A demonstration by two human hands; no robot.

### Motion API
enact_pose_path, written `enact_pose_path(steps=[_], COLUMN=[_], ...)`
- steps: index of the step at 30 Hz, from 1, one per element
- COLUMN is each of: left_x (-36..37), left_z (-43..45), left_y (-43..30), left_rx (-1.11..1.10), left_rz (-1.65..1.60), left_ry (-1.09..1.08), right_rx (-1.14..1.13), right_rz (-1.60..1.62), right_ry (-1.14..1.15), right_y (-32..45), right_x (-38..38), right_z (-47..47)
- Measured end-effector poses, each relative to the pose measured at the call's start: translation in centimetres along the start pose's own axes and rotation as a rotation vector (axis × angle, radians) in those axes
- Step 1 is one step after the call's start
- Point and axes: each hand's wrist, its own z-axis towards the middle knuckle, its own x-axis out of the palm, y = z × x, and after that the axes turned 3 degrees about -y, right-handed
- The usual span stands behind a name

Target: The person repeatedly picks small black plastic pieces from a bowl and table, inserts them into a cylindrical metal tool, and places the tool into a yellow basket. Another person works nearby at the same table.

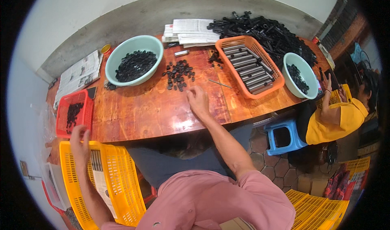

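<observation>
My left hand point(79, 138) hovers at the near edge of a red plastic basket point(91, 106) holding small black parts, above a yellow crate point(117, 169) with metal rods and newspaper inside. Its fingers are bent, and whether they hold anything is unclear. My right hand point(197, 98) is at the wooden table point(137, 117), fingers curled, just below a scatter of small black plastic pieces point(179, 74). Any thing in its fingers is hidden. A thin metal rod point(220, 83) lies to its right. Further right, an orange basket point(271, 91) holds metal tubes point(251, 68).
Light green basins point(110, 68) point(312, 74) hold black pieces. Behind the orange basket lies a heap of black parts point(259, 29), beside stacked papers point(193, 29). A co-worker in yellow point(335, 123) sits at right on a blue stool point(286, 138). Yellow crates point(320, 208) stand lower right.
</observation>
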Motion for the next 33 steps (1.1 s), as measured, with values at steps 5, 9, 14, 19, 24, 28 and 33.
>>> enact_pose_path(steps=[5,9,14,19,24,28,33], left_x=[13.5,23.3,27.3,27.9,27.8,28.2,27.8], left_z=[3.4,1.4,-0.8,-1.1,-1.1,-1.2,-1.3], left_y=[-5.6,-8.7,-12.9,-12.8,-12.8,-12.4,-12.6], left_rx=[0.157,0.157,0.117,0.042,0.050,0.072,0.054], left_rz=[-0.095,-0.154,-0.106,-0.174,-0.207,-0.222,-0.240], left_ry=[0.177,0.142,0.099,0.015,0.005,-0.034,-0.037], right_rx=[0.154,-0.233,-0.199,0.097,0.428,0.524,0.552], right_rz=[0.208,0.029,-0.327,-0.801,-0.937,-0.787,-0.664], right_ry=[0.208,-0.002,-0.140,-0.183,-0.063,-0.143,-0.224], right_y=[3.4,4.3,0.2,-4.2,-6.2,-8.6,-8.7], right_x=[-4.1,-9.1,-17.6,-23.4,-23.1,-23.2,-22.6], right_z=[0.2,3.0,12.5,19.9,22.5,24.3,24.8])
